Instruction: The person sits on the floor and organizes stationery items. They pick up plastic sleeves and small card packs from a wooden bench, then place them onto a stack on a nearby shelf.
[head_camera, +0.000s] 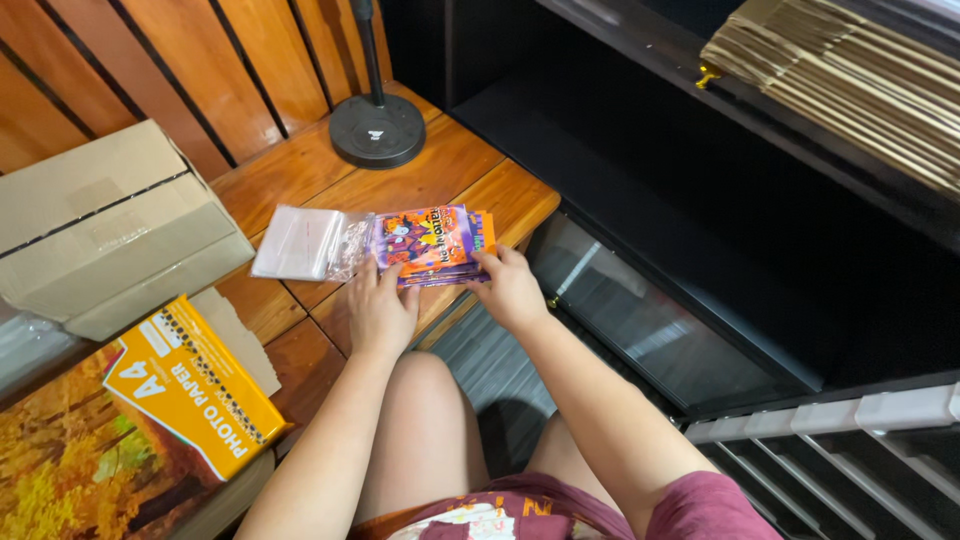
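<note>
Glossy printed cards (432, 243), clear plastic sleeve (303, 243), varnished wood table (455, 165).
</note>
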